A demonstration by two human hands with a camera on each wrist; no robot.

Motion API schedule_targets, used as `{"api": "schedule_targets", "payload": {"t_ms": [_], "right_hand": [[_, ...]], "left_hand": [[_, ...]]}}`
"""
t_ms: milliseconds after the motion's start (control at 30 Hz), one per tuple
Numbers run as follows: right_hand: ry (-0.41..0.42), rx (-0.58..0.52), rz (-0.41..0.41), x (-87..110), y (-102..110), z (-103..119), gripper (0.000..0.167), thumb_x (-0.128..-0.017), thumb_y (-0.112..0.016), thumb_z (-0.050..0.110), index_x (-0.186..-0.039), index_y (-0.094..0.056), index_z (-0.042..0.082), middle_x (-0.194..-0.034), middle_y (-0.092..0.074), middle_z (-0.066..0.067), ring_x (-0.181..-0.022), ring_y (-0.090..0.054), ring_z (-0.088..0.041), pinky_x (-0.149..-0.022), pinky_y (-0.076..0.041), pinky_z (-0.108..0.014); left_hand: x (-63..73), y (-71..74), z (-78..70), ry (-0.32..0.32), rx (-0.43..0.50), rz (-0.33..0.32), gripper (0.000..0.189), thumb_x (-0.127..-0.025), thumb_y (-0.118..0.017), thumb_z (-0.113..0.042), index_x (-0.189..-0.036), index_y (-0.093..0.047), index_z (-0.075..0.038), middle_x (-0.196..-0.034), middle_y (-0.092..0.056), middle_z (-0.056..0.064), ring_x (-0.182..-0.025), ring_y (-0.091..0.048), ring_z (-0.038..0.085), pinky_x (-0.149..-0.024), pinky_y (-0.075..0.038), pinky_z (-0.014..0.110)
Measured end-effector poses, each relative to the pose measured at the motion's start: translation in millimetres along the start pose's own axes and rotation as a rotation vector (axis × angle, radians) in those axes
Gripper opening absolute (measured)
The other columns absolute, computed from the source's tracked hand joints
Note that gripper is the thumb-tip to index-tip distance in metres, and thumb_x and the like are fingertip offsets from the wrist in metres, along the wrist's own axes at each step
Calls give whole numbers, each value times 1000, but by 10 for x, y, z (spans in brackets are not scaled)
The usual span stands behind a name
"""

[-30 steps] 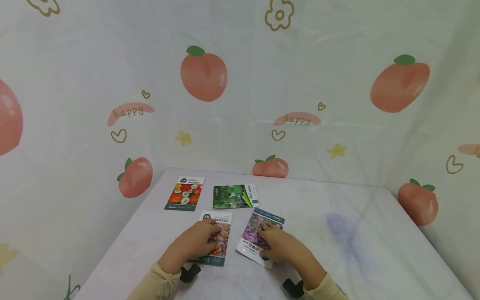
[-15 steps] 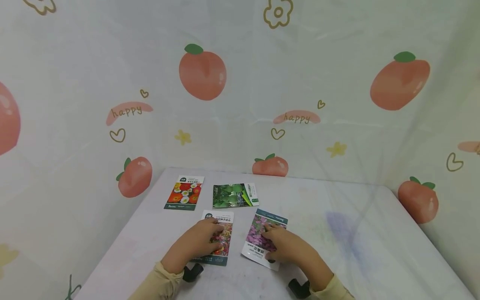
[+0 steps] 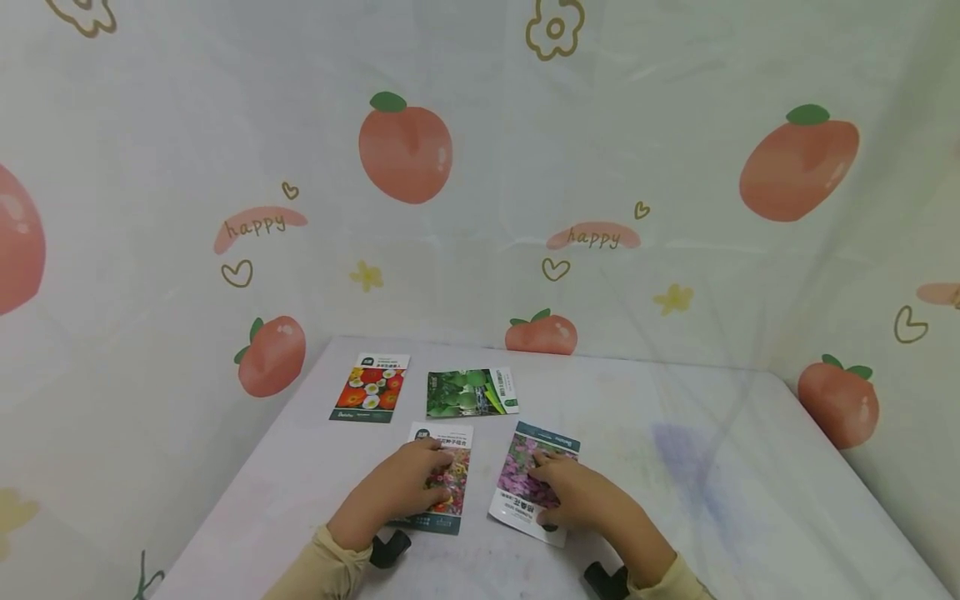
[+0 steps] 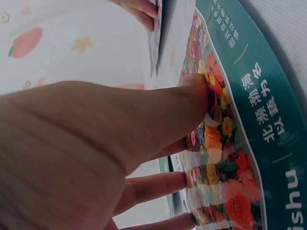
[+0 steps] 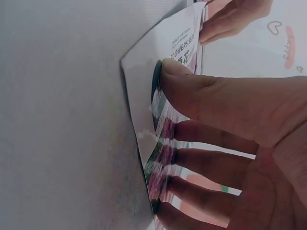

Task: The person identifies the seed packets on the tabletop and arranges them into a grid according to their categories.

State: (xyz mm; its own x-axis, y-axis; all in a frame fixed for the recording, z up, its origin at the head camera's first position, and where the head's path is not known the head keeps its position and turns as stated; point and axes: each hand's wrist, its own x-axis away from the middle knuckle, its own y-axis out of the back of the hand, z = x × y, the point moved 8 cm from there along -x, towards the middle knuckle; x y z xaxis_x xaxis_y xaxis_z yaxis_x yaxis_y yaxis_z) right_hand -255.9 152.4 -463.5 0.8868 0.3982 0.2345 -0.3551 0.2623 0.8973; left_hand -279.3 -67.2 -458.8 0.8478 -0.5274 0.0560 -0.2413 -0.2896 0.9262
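Note:
My left hand (image 3: 401, 485) rests its fingertips and thumb on a seed packet with mixed flowers (image 3: 453, 479); in the left wrist view the fingers are spread and fairly straight on its face. A second packet with pink flowers (image 3: 517, 475), its print upside down, lies to the right. Fingertips and thumb of my right hand (image 3: 585, 496) press on this one, as the right wrist view also shows. Both packets lie flat on the table, a small gap apart. Each hand covers part of its packet.
Farther back lie a packet with red and white flowers (image 3: 371, 388) and a green packet turned sideways (image 3: 472, 392). The white-covered table (image 3: 637, 433) meets a peach-printed curtain (image 3: 480, 250) at the back and sides.
Both hands have slid their packets a little to the right, the pink-flower packet farther and slightly nearer to me. The two back packets stay put.

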Motion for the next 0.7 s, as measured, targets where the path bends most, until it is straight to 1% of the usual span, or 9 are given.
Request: {"api": "schedule_targets", "payload": {"t_ms": [133, 233, 467, 567, 700], "right_hand": [[-12, 3, 0, 10, 9, -22, 65, -84, -92, 27, -141, -69, 7, -162, -51, -17, -150, -48, -40, -121, -42, -59], [-13, 4, 2, 13, 5, -39, 65, -83, -92, 27, -141, -69, 7, -162, -51, -16, -150, -48, -40, -122, -41, -59], [2, -17, 9, 32, -2, -58, 64, -84, -92, 25, -140, -69, 7, -163, -50, -15, -151, -47, -40, -122, -39, -60], [8, -16, 5, 46, 11, -66, 63, -83, -92, 24, -139, -70, 6, -163, -51, -15, -151, -48, -40, -122, -40, -59], [19, -26, 2, 65, 27, -67, 62, -83, -92, 23, -139, -70, 5, -162, -51, -16, -150, -48, -40, -122, -40, -60]], "left_hand": [[-5, -3, -26, -15, -21, -3, 51, -94, -83, -31, -137, -71, -7, -145, -63, 20, -136, -60, 38, -113, -51, 55], [-3, 0, -45, -14, -18, -1, 51, -93, -84, -30, -137, -72, -7, -145, -63, 21, -136, -59, 40, -113, -50, 57], [-15, -32, -65, -12, -40, -1, 51, -94, -82, -33, -137, -72, -8, -146, -63, 20, -137, -60, 38, -114, -50, 55], [-23, -25, -100, -24, -37, -6, 51, -94, -82, -32, -137, -72, -7, -145, -63, 21, -136, -60, 39, -114, -51, 56], [-25, -20, -134, -24, -32, -1, 50, -95, -82, -32, -137, -72, -7, -146, -63, 21, -137, -59, 40, -114, -50, 56]]}}
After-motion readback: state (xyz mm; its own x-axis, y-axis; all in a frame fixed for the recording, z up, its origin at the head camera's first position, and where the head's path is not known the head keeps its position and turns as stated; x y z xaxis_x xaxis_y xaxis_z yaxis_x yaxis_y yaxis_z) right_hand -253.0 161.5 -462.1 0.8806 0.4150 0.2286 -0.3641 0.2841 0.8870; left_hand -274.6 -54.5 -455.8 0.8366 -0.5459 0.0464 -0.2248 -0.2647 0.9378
